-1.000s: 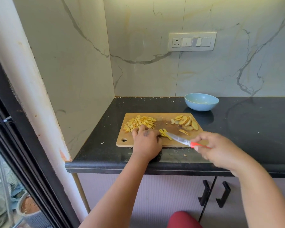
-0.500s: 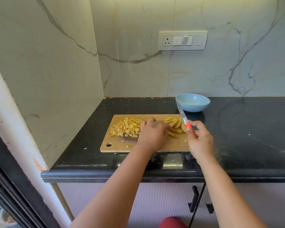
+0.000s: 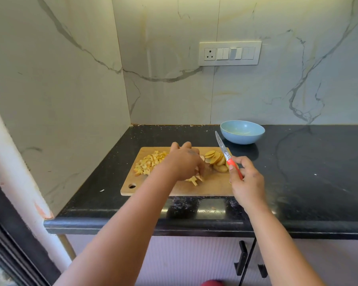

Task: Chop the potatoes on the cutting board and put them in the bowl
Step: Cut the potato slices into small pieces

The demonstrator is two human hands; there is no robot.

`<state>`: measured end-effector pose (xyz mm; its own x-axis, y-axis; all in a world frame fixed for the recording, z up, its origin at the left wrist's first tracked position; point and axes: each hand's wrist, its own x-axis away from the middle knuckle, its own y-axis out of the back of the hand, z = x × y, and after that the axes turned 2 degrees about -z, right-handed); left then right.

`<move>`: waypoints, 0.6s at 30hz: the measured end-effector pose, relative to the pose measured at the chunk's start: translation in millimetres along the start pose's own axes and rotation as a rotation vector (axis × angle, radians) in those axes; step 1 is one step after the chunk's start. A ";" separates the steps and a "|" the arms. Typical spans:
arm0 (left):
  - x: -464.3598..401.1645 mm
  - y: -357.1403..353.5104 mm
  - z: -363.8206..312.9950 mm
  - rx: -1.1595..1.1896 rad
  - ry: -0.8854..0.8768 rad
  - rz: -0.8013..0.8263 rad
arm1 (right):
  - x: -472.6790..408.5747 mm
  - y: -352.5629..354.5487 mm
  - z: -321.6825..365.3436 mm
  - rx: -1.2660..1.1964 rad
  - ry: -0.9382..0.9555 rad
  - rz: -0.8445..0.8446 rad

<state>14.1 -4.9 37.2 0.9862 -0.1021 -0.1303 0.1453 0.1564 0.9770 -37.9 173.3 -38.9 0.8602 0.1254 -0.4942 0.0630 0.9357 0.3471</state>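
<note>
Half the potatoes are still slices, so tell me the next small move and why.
Probably bring the knife back down: the right hand holds it lifted, the left hand is over cut strips, round slices wait, and the bowl looks empty.

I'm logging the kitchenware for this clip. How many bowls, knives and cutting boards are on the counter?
Bowl: 1
Knife: 1
Cutting board: 1
Total: 3

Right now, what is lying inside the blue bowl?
The blue bowl looks empty: only its pale inner wall shows. The near rim hides a small strip of the bottom.
</note>
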 end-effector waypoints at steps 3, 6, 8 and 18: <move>-6.7 1.3 4.2 0.079 -0.012 0.065 | 1.4 -0.2 -0.2 -0.008 -0.010 0.017; -12.9 2.2 3.5 0.101 -0.014 0.056 | 1.7 -0.1 0.1 -0.001 -0.006 0.018; -13.7 0.9 1.8 0.108 0.015 0.067 | 2.5 0.2 0.6 0.015 0.006 0.018; 2.2 -37.7 -35.2 0.247 0.602 -0.011 | 1.9 -0.8 0.9 0.016 0.019 -0.012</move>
<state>13.5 23.6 -5.9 0.8672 0.4772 -0.1421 0.2038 -0.0799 0.9758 -35.8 172.5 -39.4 0.8499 0.1207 -0.5130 0.0812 0.9318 0.3537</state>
